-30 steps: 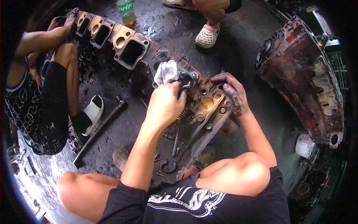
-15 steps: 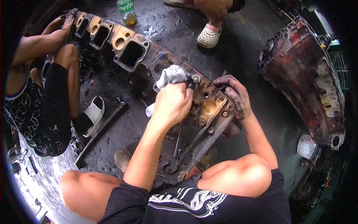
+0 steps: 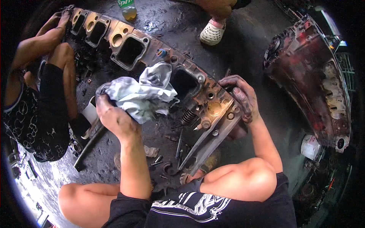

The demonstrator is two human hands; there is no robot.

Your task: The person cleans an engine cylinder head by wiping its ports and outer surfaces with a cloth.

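Note:
A long, grimy cylinder head [image 3: 214, 107] runs diagonally across the middle, with square ports and round holes along its face. My left hand [image 3: 116, 117] is closed on a crumpled white rag [image 3: 138, 98], held to the left of the nearer ports. Dark smudges mark the rag. My right hand [image 3: 242, 98], its fingers blackened with grease, is wrapped over the near right end of the cylinder head. A coil spring [image 3: 187, 117] shows under its lower edge. A flat metal bracket [image 3: 216, 138] juts from the near end toward my legs.
At the far left end are another person's hands [image 3: 65, 16]. A white clog [image 3: 213, 33] on someone's foot and a drink bottle [image 3: 128, 11] are beyond the cylinder head. A large reddish-brown casting [image 3: 304, 76] lies at right. A long bar [image 3: 89, 150] rests on the oily floor.
My left hand has moved left, lifting the rag off the cylinder head, and the rag has spread open. A port it covered now shows. My right hand stays on the end.

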